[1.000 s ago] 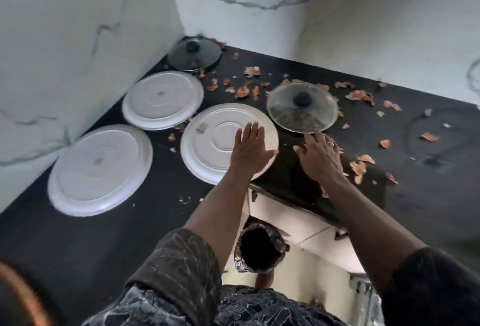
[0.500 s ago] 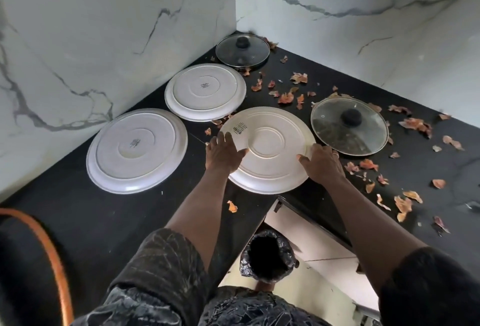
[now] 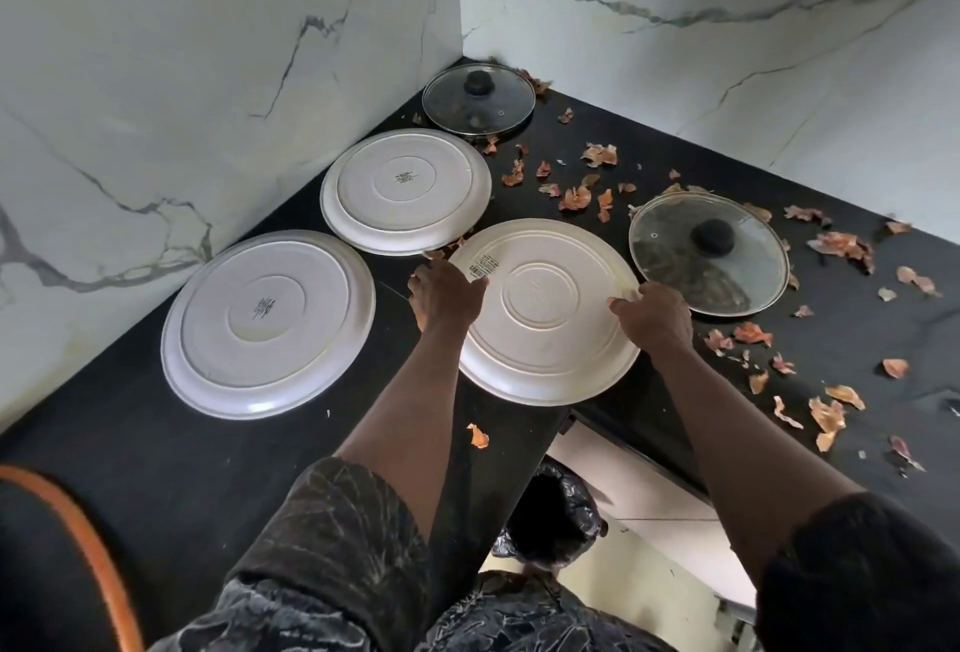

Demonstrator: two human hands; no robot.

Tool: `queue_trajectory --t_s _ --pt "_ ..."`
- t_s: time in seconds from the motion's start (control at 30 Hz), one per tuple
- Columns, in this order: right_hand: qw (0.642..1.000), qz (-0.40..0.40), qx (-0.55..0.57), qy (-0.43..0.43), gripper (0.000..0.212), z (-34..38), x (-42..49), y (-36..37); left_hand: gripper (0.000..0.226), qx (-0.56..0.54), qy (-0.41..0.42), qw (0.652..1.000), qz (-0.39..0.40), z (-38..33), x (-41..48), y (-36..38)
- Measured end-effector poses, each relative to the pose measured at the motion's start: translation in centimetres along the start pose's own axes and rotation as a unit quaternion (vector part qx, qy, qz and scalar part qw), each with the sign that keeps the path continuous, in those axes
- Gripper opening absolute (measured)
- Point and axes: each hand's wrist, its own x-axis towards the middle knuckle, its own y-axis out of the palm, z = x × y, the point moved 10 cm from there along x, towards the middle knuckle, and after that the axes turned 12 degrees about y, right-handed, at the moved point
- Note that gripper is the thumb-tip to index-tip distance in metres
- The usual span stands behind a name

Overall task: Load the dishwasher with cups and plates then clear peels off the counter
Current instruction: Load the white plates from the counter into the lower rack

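Three white plates lie upside down on the black counter (image 3: 156,469). The nearest plate (image 3: 545,334) sits at the counter's inner corner, its front rim over the edge. My left hand (image 3: 447,293) grips its left rim with curled fingers. On the right rim, my right hand (image 3: 654,313) pinches the plate. A second plate (image 3: 267,324) lies to the left and a third plate (image 3: 405,191) behind it. Orange-brown peels (image 3: 576,197) are scattered behind the plates, and more peels (image 3: 826,412) lie at the right.
Two glass lids rest on the counter: one lid (image 3: 478,100) in the back corner, a larger lid (image 3: 709,254) right of the held plate. Marble walls close the corner. A bin with a black bag (image 3: 550,521) stands on the floor below the counter corner.
My left hand slid from the plate's top to its left rim, and my right hand moved from the counter onto the right rim. Both now hold the plate; the view shifted.
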Motion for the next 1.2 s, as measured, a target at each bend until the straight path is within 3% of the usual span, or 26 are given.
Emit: queue_trajectory --t_s 0.27,0.67,1.0,1.2 --pt "0.993 -0.001 0.105 0.049 0.061 -1.4 0.7 0.7 0.083 -0.043 -0.06 0.997 0.015 1.5 -0.3 0.2" --pt "0.974 0.033 0.212 0.07 0.07 -2.6 1.3 0.8 0.085 -0.068 -0.056 0.996 -0.001 1.4 0.0 -1.1" --pt "0.992 -0.025 0.126 0.019 0.062 -2.5 -0.7 -5.6 0.083 -0.11 0.01 0.994 0.008 -4.5 -0.3 -1.0" --pt "0.992 -0.101 0.078 0.017 0.055 -7.0 -2.0 -10.8 0.078 -0.099 0.084 0.991 0.036 -10.9 -1.1 2.2"
